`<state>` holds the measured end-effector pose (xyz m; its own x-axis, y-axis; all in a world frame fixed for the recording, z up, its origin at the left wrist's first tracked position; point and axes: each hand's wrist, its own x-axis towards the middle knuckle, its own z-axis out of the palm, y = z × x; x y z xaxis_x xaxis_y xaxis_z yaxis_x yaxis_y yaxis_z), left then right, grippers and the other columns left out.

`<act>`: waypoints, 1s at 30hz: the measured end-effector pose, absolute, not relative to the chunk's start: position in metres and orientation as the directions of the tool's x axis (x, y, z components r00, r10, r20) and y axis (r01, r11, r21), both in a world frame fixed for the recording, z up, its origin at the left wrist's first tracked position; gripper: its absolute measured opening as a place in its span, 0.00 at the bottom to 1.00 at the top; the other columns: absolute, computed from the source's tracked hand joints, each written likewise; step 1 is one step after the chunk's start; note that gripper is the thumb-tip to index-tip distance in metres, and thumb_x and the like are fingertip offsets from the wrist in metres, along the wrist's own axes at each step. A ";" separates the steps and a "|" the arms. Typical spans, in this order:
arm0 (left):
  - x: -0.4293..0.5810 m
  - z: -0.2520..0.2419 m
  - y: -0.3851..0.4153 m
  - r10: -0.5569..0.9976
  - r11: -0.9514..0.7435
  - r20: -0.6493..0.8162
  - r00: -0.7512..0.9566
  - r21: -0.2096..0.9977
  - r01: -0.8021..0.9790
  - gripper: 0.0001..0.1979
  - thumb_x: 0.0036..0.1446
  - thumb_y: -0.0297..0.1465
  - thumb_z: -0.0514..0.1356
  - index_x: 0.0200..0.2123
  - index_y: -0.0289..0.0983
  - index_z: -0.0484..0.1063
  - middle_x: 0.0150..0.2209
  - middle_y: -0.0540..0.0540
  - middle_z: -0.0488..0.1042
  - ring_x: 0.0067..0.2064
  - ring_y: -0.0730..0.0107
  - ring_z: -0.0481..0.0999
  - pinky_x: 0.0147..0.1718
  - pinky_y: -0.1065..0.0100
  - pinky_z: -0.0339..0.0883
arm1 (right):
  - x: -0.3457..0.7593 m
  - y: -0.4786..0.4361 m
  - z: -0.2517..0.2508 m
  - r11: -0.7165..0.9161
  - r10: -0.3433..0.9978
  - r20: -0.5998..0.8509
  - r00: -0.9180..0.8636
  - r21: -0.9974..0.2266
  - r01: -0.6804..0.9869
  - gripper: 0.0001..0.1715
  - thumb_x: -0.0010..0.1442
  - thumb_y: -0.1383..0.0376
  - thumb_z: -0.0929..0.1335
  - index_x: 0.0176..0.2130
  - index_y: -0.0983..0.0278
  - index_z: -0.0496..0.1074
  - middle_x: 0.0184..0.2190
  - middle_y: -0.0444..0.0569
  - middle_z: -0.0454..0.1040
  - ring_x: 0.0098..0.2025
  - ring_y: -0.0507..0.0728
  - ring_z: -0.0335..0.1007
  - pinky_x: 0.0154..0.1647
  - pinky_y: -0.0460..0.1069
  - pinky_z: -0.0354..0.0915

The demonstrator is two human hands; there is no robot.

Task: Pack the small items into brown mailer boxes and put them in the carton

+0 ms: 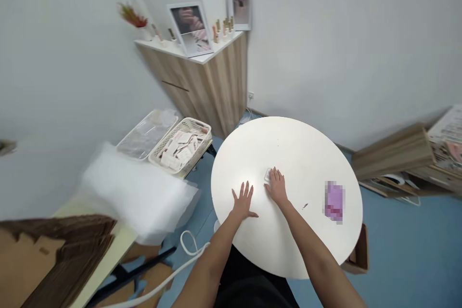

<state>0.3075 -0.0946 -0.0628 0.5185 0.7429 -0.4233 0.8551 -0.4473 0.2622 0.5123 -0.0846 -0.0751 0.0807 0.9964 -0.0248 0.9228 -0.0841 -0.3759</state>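
My left hand [243, 206] rests on the white round table [249, 144], palm down with its fingers spread, and holds nothing. To its right, my right hand [277, 187] lies over the edge of a small, flat, clear-and-white piece [267, 174]. The fingers are stretched forward and the thumb points left, touching or very near that piece; the hand partly covers it, and I cannot make out its exact kind. A small dark sliver [305, 206] lies on the tabletop to the right of my right forearm. Farther right is a blurred-out purple item [335, 199].
At left stand a white basket of small packets [207, 130], a tray with clear plastic [130, 142], white foam sheeting [137, 192] and stacked cardboard [32, 269]. Behind is a wooden cabinet [227, 82] bearing framed pictures and small bottles. A brown box [364, 250] sits right.
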 end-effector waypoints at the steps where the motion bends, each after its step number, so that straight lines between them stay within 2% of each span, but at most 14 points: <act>1: 0.305 -0.061 -0.095 0.738 -0.431 -0.419 0.529 0.310 0.848 0.62 0.41 0.55 0.66 0.70 0.40 0.37 0.71 0.36 0.31 0.70 0.37 0.26 0.58 0.25 0.28 | 0.504 -0.086 -0.073 -0.043 0.999 -0.007 0.044 -0.379 0.924 0.38 0.64 0.59 0.60 0.68 0.68 0.46 0.70 0.60 0.45 0.70 0.69 0.37 0.67 0.65 0.42; 4: 0.285 -0.056 -0.098 0.777 -0.364 -0.356 0.519 0.418 0.832 0.46 0.54 0.48 0.62 0.69 0.41 0.44 0.71 0.38 0.40 0.71 0.46 0.37 0.63 0.34 0.37 | 0.472 -0.085 -0.066 0.095 0.995 0.048 -0.082 -0.386 0.917 0.37 0.66 0.58 0.58 0.68 0.69 0.46 0.69 0.61 0.47 0.70 0.67 0.39 0.67 0.64 0.44; 7: 0.244 -0.057 -0.110 0.887 -0.309 -0.179 0.426 0.454 0.835 0.31 0.63 0.40 0.53 0.67 0.40 0.52 0.69 0.40 0.51 0.70 0.55 0.45 0.66 0.43 0.42 | 0.430 -0.077 -0.058 0.241 0.970 0.117 -0.211 -0.390 0.889 0.36 0.66 0.59 0.57 0.68 0.68 0.46 0.68 0.62 0.51 0.69 0.65 0.44 0.66 0.64 0.47; 11: 0.160 -0.062 -0.132 0.971 -0.219 0.017 0.240 0.473 0.854 0.24 0.66 0.36 0.48 0.63 0.39 0.59 0.65 0.39 0.60 0.68 0.56 0.55 0.65 0.45 0.49 | 0.362 -0.064 -0.048 0.398 0.917 0.189 -0.351 -0.407 0.822 0.35 0.66 0.60 0.57 0.68 0.68 0.48 0.66 0.63 0.56 0.66 0.65 0.52 0.63 0.63 0.53; 15: 0.065 -0.058 -0.146 0.996 -0.083 0.076 0.054 0.441 0.894 0.23 0.65 0.34 0.47 0.62 0.37 0.60 0.64 0.36 0.62 0.66 0.56 0.59 0.64 0.47 0.52 | 0.281 -0.059 -0.036 0.486 0.871 0.167 -0.462 -0.426 0.763 0.34 0.65 0.62 0.59 0.67 0.68 0.50 0.64 0.63 0.59 0.65 0.65 0.55 0.63 0.63 0.54; 20: -0.026 -0.050 -0.154 0.995 0.067 0.054 -0.088 0.316 0.946 0.33 0.61 0.35 0.54 0.67 0.34 0.49 0.69 0.33 0.50 0.70 0.49 0.48 0.65 0.44 0.45 | 0.187 -0.061 -0.020 0.577 0.793 0.067 -0.606 -0.401 0.711 0.35 0.63 0.63 0.62 0.66 0.70 0.53 0.65 0.62 0.57 0.66 0.64 0.53 0.65 0.61 0.52; 24: -0.070 -0.051 -0.155 0.993 0.112 0.012 -0.120 0.270 0.956 0.40 0.59 0.38 0.58 0.68 0.35 0.44 0.70 0.32 0.45 0.70 0.48 0.44 0.64 0.42 0.42 | 0.136 -0.062 -0.017 0.601 0.750 -0.030 -0.661 -0.388 0.699 0.37 0.63 0.62 0.63 0.67 0.69 0.52 0.67 0.61 0.55 0.67 0.65 0.51 0.66 0.61 0.50; 27: -0.093 -0.053 -0.155 0.997 0.079 -0.027 -0.074 0.262 0.962 0.44 0.56 0.41 0.61 0.69 0.38 0.43 0.70 0.34 0.42 0.70 0.46 0.42 0.64 0.39 0.41 | 0.109 -0.062 -0.021 0.613 0.722 -0.089 -0.686 -0.375 0.695 0.39 0.62 0.61 0.64 0.67 0.66 0.51 0.68 0.59 0.52 0.68 0.65 0.48 0.66 0.62 0.48; 30: -0.112 -0.055 -0.154 0.998 -0.003 -0.058 0.020 0.276 0.961 0.39 0.58 0.38 0.60 0.68 0.44 0.46 0.70 0.38 0.45 0.70 0.49 0.45 0.64 0.39 0.42 | 0.091 -0.062 -0.025 0.635 0.690 -0.149 -0.709 -0.345 0.691 0.40 0.61 0.61 0.66 0.67 0.64 0.52 0.69 0.59 0.50 0.69 0.66 0.46 0.67 0.63 0.46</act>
